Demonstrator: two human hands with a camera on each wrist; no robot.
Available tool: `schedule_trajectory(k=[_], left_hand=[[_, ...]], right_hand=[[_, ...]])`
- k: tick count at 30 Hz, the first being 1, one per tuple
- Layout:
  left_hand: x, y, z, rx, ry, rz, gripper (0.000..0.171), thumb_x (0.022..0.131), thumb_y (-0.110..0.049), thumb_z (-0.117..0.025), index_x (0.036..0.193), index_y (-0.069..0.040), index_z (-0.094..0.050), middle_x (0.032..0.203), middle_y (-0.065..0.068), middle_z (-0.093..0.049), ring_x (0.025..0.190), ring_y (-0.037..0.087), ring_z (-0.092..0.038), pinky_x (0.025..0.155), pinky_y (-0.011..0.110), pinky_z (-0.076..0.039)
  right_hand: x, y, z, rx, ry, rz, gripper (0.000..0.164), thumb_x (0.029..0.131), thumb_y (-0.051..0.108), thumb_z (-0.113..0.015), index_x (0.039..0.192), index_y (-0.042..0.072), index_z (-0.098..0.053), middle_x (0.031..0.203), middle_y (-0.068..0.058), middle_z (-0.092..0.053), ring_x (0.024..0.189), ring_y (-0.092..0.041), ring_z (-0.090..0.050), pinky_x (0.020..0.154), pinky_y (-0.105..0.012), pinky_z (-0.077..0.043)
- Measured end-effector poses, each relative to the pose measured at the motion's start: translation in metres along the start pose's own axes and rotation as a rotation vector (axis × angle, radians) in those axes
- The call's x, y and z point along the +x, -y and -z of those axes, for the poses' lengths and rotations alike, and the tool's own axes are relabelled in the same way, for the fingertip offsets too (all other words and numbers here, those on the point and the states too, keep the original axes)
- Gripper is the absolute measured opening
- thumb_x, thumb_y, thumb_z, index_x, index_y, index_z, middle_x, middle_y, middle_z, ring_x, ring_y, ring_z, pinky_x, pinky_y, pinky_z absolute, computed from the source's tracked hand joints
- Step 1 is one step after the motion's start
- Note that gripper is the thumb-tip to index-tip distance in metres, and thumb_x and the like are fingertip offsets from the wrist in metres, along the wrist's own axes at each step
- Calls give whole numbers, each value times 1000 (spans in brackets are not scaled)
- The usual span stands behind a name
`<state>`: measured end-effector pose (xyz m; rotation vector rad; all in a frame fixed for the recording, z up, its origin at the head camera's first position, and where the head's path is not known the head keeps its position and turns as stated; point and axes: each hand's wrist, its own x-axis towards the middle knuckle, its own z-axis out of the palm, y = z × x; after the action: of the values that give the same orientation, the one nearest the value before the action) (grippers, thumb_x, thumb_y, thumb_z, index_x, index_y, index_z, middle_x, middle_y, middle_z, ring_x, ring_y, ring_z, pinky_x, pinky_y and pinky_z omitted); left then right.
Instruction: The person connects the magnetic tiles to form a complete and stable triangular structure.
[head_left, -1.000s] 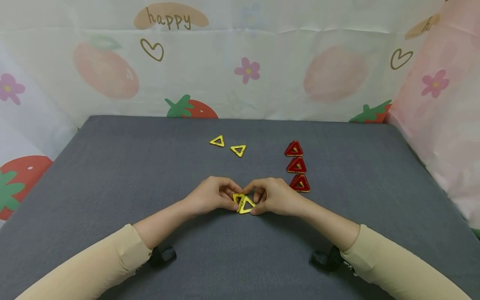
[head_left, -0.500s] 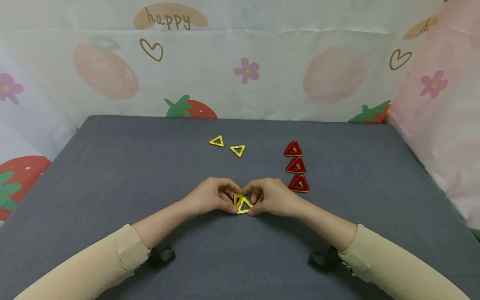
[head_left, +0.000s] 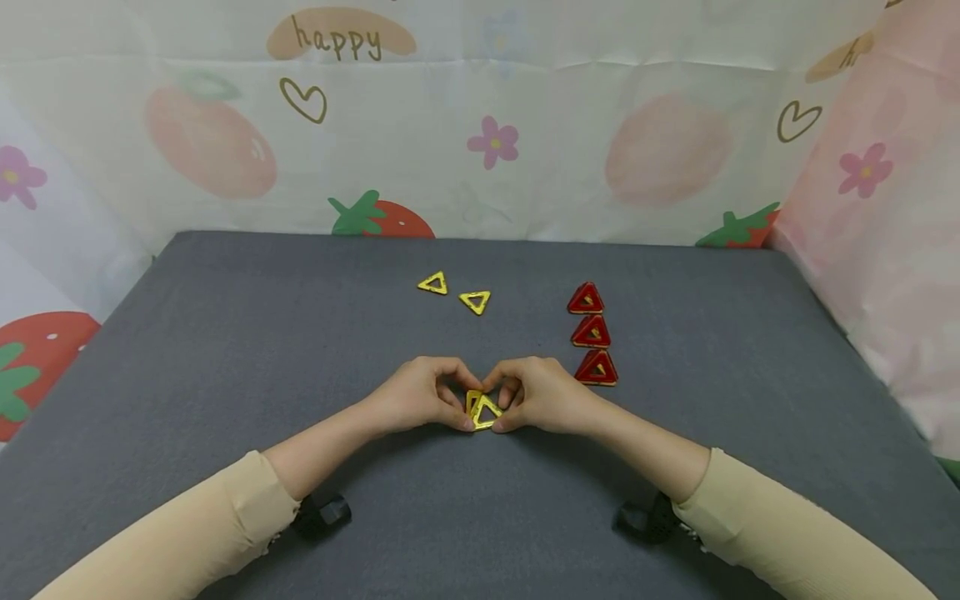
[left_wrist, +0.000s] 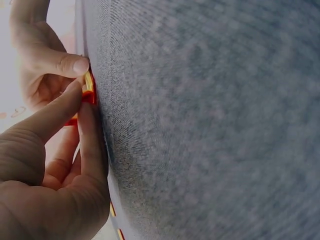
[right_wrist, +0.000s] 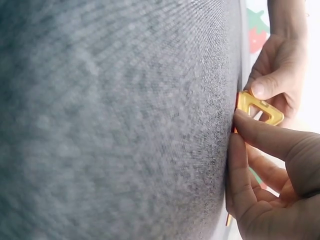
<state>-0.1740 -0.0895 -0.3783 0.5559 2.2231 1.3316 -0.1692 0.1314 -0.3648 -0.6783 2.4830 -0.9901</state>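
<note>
In the head view both hands meet near the middle of the grey table. My left hand (head_left: 423, 396) pinches a yellow triangular tile (head_left: 472, 399) between thumb and fingers. A second yellow triangular tile (head_left: 486, 413) leans against it in front, and my right hand (head_left: 547, 394) pinches that one's right side. Each tile is an open frame with a hole in its middle. From the right wrist, the front tile (right_wrist: 273, 118) shows its gold face and a thin red edge close over the cloth. Fingers hide parts of both tiles.
Two loose yellow triangular tiles, one left (head_left: 433, 283) and one right (head_left: 475, 302), lie farther back. Red triangular pieces with yellow lower edges, at back (head_left: 586, 298), middle (head_left: 591, 332) and front (head_left: 597, 367), form a column beyond the right hand. A printed curtain (head_left: 555, 92) hangs behind the table.
My right hand has shifted slightly left with the front yellow tile, which now overlaps more of the rear one. The loose tiles and red pieces stay put.
</note>
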Motion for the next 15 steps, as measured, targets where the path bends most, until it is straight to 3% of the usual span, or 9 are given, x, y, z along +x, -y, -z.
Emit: schedule_trajectory(k=[5, 15], left_hand=[[0, 0, 0, 30, -8, 2, 41, 76, -10, -84, 113, -8, -68, 94, 11, -75, 74, 8, -71, 68, 24, -54], [-1, -2, 0, 72, -16, -6, 39, 75, -11, -85, 110, -9, -68, 91, 10, -75, 72, 7, -69, 67, 24, -53]], right_hand=[[0, 1, 0, -6, -2, -2, 39, 76, 14, -86, 112, 12, -70, 84, -3, -66, 65, -6, -61, 63, -22, -50], [1, 1, 0, -16, 4, -7, 40, 75, 14, -86, 112, 12, -69, 84, -3, -66, 65, -5, -62, 64, -22, -51]])
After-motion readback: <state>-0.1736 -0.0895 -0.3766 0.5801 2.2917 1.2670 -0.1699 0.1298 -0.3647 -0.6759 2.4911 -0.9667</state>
